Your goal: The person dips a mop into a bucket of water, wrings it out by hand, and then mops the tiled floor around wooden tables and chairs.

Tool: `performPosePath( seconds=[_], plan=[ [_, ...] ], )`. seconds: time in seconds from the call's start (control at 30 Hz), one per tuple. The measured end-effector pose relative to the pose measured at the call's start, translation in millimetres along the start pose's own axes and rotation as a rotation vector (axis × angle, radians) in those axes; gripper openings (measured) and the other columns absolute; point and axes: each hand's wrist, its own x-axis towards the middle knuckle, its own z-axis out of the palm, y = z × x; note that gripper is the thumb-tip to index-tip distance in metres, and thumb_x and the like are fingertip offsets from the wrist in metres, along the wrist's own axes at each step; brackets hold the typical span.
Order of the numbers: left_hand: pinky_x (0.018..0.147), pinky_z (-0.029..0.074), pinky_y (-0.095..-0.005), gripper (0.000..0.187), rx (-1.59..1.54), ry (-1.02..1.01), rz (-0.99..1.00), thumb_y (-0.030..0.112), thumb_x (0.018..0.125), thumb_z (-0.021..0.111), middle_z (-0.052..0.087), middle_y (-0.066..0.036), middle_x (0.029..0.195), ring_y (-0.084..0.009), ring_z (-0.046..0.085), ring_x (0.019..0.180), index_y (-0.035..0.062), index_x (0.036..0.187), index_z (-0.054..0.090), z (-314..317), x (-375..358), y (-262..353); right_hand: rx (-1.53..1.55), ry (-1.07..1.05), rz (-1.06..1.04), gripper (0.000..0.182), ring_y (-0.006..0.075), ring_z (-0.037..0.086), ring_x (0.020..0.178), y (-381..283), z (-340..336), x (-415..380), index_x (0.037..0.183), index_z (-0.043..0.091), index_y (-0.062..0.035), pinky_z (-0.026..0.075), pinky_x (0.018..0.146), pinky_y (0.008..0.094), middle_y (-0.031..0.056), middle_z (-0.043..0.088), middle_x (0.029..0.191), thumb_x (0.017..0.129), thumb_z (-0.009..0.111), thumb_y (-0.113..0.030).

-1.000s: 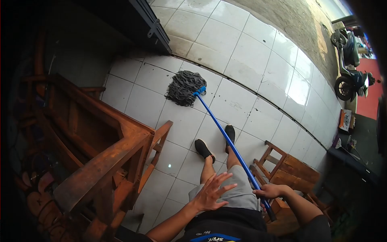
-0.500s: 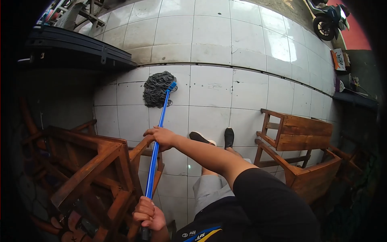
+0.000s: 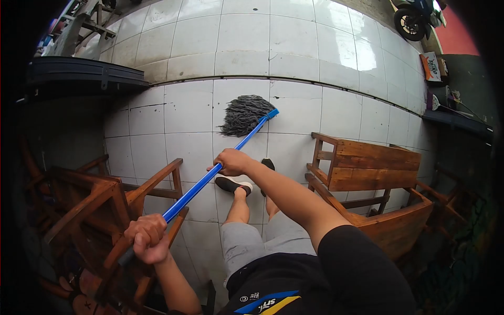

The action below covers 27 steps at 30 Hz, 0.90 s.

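A mop with a blue handle (image 3: 194, 190) runs diagonally from lower left to upper middle. Its grey string head (image 3: 245, 114) lies spread on the white tiled floor (image 3: 294, 100), trailing to the left of the blue clamp (image 3: 270, 114). My left hand (image 3: 148, 237) is wrapped round the handle near its black lower end. Farther up, around the handle's middle, my right hand (image 3: 231, 162) grips it from above. Both of my feet, in dark shoes (image 3: 231, 184), stand on the tiles below the mop head.
Wooden benches (image 3: 375, 165) stand on the right, and wooden chairs or stools (image 3: 105, 205) on the left. A dark metal rail (image 3: 84, 73) is at the upper left. A motorcycle (image 3: 412, 22) and a box (image 3: 431, 67) are at the upper right.
The mop head has moved right across the tiles, its strings now trailing left. My right hand has moved right, my left hand left and up, so the handle slants more. The view has shifted.
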Motion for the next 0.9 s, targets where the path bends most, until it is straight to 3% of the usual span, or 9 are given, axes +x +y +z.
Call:
performPosePath(
  seconds=[0.03,0.1,0.2,0.3,0.43,0.57,0.7,0.9],
  plan=[
    [0.040,0.020,-0.0263,0.038,-0.043,0.013,-0.015,0.013,0.088,0.045,0.026,0.005,0.042,-0.0072,0.020,0.036,0.0152,0.056,0.025,16,4,-22,0.008,0.106,-0.023,0.042,0.0402,0.061,0.073,26,-10,-27,0.069,0.066,-0.0067,0.048,0.067,0.0486,0.0184,0.063,0.070,0.088,0.064,-0.043],
    [0.041,0.020,-0.0281,0.038,-0.144,0.014,-0.124,0.012,0.085,0.044,0.026,0.003,0.042,-0.0093,0.019,0.037,0.0128,0.053,0.024,51,9,-61,-0.093,0.289,0.155,0.046,0.0388,0.060,0.070,73,-32,-79,0.064,0.062,-0.0048,0.048,0.066,0.0470,0.0173,0.062,0.067,0.088,0.063,-0.045],
    [0.044,0.026,-0.0318,0.039,-0.105,-0.048,-0.237,0.016,0.085,0.045,0.028,-0.001,0.044,-0.0132,0.023,0.039,0.0088,0.052,0.026,115,7,-107,-0.330,0.365,0.301,0.045,0.0387,0.059,0.061,146,-47,-147,0.058,0.064,-0.0036,0.048,0.062,0.0456,0.0185,0.061,0.062,0.088,0.060,-0.036],
    [0.047,0.030,-0.0337,0.038,-0.027,-0.081,-0.200,0.015,0.081,0.049,0.030,-0.005,0.044,-0.0161,0.028,0.041,0.0043,0.051,0.028,149,-4,-116,-0.194,0.478,0.465,0.045,0.0429,0.054,0.057,150,-52,-177,0.055,0.058,0.0005,0.044,0.058,0.0482,0.0225,0.053,0.055,0.089,0.056,-0.028],
    [0.047,0.030,-0.0335,0.037,-0.011,-0.124,-0.155,0.016,0.079,0.051,0.031,-0.006,0.045,-0.0176,0.030,0.041,0.0038,0.051,0.031,127,-26,-94,-0.256,0.598,0.276,0.044,0.0411,0.053,0.056,134,-18,-156,0.052,0.053,-0.0006,0.041,0.057,0.0486,0.0216,0.053,0.056,0.091,0.055,-0.022],
    [0.047,0.030,-0.0334,0.038,0.059,-0.080,-0.149,0.017,0.079,0.052,0.032,-0.006,0.045,-0.0184,0.033,0.039,0.0046,0.050,0.032,67,-58,-30,-0.175,0.553,0.054,0.045,0.0382,0.050,0.049,81,39,-88,0.052,0.049,-0.0022,0.038,0.052,0.0461,0.0188,0.049,0.051,0.092,0.057,-0.021],
    [0.045,0.029,-0.0336,0.038,0.111,-0.016,-0.160,0.019,0.076,0.053,0.032,-0.005,0.044,-0.0181,0.033,0.038,0.0057,0.049,0.031,8,-99,19,-0.164,0.468,0.092,0.043,0.0376,0.054,0.051,29,114,-47,0.050,0.052,-0.0034,0.045,0.056,0.0463,0.0176,0.052,0.051,0.090,0.056,-0.020],
    [0.043,0.028,-0.0319,0.035,0.289,-0.356,-0.156,0.014,0.069,0.057,0.031,-0.002,0.044,-0.0187,0.034,0.036,0.0075,0.049,0.030,-52,-141,81,-0.057,0.374,-0.170,0.044,0.0328,0.053,0.057,-36,197,45,0.051,0.051,-0.0079,0.041,0.064,0.0421,0.0120,0.053,0.053,0.092,0.056,-0.023]
  ],
)
